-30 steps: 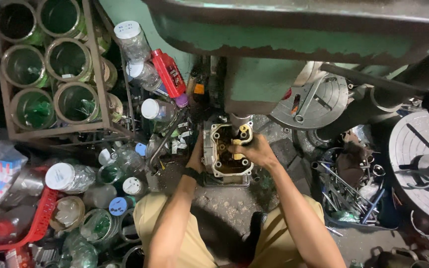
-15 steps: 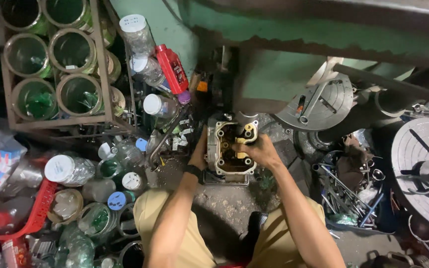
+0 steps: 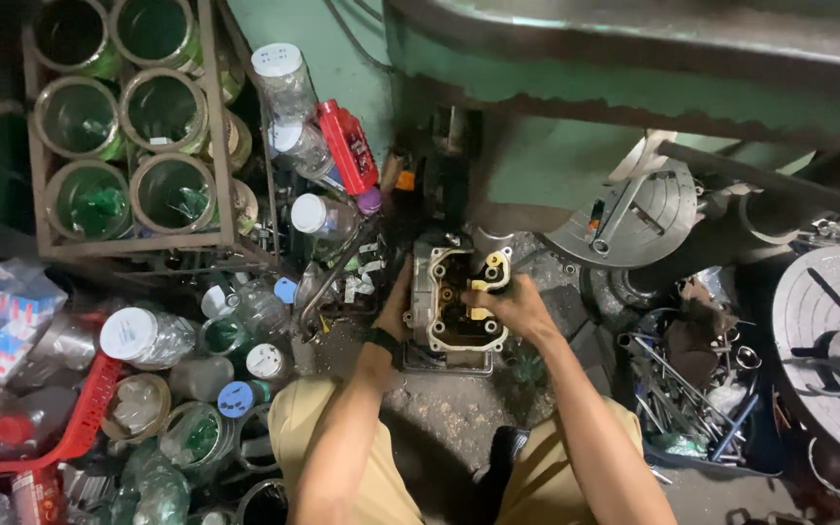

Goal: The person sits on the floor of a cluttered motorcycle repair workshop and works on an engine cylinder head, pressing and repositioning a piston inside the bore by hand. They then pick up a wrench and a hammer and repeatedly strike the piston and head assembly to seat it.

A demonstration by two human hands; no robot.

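Two hands on one grimy engine cylinder head (image 3: 457,303), which sits on the dirty floor right between the person's knees, just below the green machine base (image 3: 537,156). Left hand (image 3: 396,309) is cupped against the casting's left side, steadying it, fingers curled round the edge. Right hand (image 3: 509,307) is closed on the right side of the head, fingers reaching into the open top where some yellowish parts (image 3: 494,274) sit; can't tell exactly what it's pinching in there. Off to the left it's a mess of clear plastic bottles (image 3: 143,335) with white caps, a red bottle (image 3: 347,146) leaning near the wall, and a metal rack (image 3: 221,146) full of big jars. On the right there's a round lathe faceplate (image 3: 634,219), a second grey slotted disc (image 3: 828,311) and a pile of wrenches (image 3: 678,384).
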